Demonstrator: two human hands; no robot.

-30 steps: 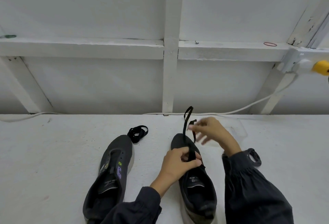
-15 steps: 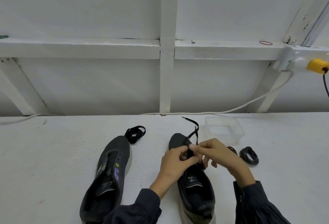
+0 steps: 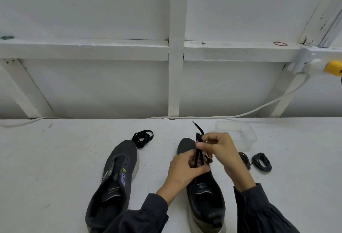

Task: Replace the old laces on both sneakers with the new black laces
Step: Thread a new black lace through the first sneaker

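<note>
Black lace (image 3: 198, 154) runs taut from the right sneaker's (image 3: 205, 197) eyelet area up to the right hand (image 3: 221, 150), which pinches it between thumb and fingertips above the toe. The loose tip pokes out on the far side. The left hand (image 3: 183, 172) rests on that sneaker, fingers curled and gripping the lace low down. Both hands cover the eyelets, so how far it is threaded cannot be told. The left sneaker (image 3: 114, 182) lies unlaced on the white bench (image 3: 55, 158), with a coiled black lace (image 3: 142, 138) just beyond its toe. To the right lie two dark lace bundles (image 3: 261, 162), one partly behind the right wrist, and farther off a clear plastic tub (image 3: 247, 137). A white cable (image 3: 259, 110) follows the far wall.
</note>
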